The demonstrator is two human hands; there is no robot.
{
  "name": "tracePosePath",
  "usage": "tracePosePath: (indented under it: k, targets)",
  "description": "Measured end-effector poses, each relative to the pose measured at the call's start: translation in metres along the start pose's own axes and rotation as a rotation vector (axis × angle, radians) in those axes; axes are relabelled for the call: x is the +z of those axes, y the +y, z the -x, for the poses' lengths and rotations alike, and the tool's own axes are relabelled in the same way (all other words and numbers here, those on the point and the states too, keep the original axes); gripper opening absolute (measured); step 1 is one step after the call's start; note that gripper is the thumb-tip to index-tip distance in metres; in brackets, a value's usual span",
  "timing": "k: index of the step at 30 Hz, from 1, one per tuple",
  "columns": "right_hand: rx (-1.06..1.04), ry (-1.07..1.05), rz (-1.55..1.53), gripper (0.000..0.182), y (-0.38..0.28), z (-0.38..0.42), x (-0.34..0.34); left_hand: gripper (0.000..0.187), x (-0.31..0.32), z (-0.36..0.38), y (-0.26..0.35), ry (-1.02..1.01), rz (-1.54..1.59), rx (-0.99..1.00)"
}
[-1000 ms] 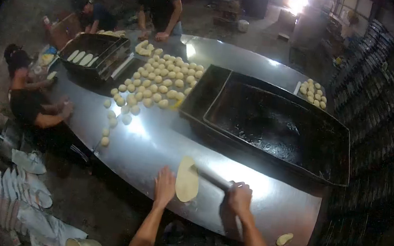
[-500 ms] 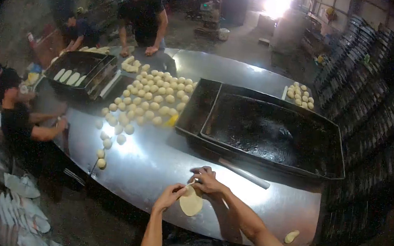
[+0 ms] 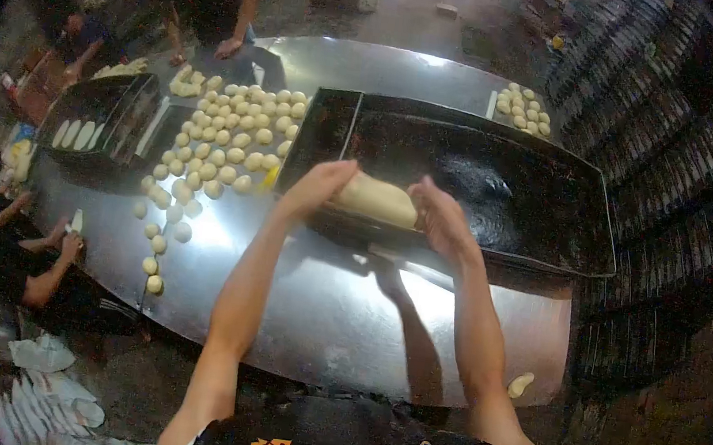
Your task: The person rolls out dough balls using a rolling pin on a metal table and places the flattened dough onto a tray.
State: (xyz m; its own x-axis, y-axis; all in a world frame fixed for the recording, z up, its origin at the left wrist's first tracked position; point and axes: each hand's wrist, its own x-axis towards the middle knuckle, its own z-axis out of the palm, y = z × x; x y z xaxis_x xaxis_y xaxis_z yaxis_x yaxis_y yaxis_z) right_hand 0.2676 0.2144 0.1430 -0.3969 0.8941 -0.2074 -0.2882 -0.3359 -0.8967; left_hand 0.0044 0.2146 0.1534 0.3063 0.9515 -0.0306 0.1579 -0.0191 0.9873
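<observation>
A pale piece of dough [image 3: 380, 200], drawn out into a long flat shape, hangs between my two hands above the near edge of the large dark tray [image 3: 547, 193]. My left hand [image 3: 318, 189] is closed on its left end. The right end is gripped by my right hand [image 3: 445, 223], with the fingers slightly blurred. Below them, on the metal table, lies a light-coloured bar [image 3: 422, 271], partly behind my right arm. A small dough scrap [image 3: 521, 385] rests near the table's right corner.
Many round dough balls [image 3: 229, 136] cover the table left of the tray, with more dough balls [image 3: 523, 110] at the far right. A second tray [image 3: 98, 115] holds several long dough pieces. Co-workers stand at the left and far side; tall stacked racks [image 3: 674, 173] line the right.
Both my hands have moved forward from the table to above the tray, carrying the dough. The dough has gone from a round flat piece to a long one. My view has shifted.
</observation>
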Motion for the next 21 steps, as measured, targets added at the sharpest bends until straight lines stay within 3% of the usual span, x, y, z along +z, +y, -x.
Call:
tracePosePath:
  k: [1,2,5,6,7,9,13,14,18,21]
  targets:
    - [0.082,0.071,-0.017,0.04,-0.008,-0.01,-0.008,0.051,0.003,-0.018,0.01,-0.041,0.124,-0.11]
    - [0.125,0.009,-0.066,0.039,-0.01,-0.021,-0.017,0.058,0.0,-0.04,-0.004,-0.044,0.094,-0.211]
    - [0.079,0.061,-0.013,0.038,0.003,-0.051,-0.037,0.054,0.016,-0.072,-0.012,0.022,0.008,-0.165]
    - [0.041,0.094,0.218,0.04,0.002,-0.058,-0.039,0.052,0.023,-0.079,-0.009,-0.017,0.022,-0.177]
    - [0.038,0.093,0.22,0.04,0.004,-0.064,-0.04,0.05,0.019,-0.081,-0.006,-0.083,-0.06,-0.199]
    - [-0.326,-0.033,0.45,0.039,0.013,-0.072,-0.036,0.047,0.019,-0.084,0.004,-0.106,-0.026,-0.129]
    - [-0.336,-0.17,0.568,0.039,0.001,-0.082,-0.033,0.036,0.015,-0.083,0.023,-0.136,0.024,-0.093]
    - [-0.279,-0.148,0.428,0.033,-0.003,-0.083,-0.026,0.033,0.013,-0.084,0.022,-0.146,0.065,-0.081]
    - [-0.314,-0.114,0.46,0.023,-0.014,-0.086,-0.017,0.027,0.01,-0.084,0.017,-0.103,0.164,-0.058]
    - [-0.314,-0.047,0.306,0.024,-0.017,-0.085,-0.011,0.027,0.008,-0.084,0.014,-0.046,0.152,-0.05]
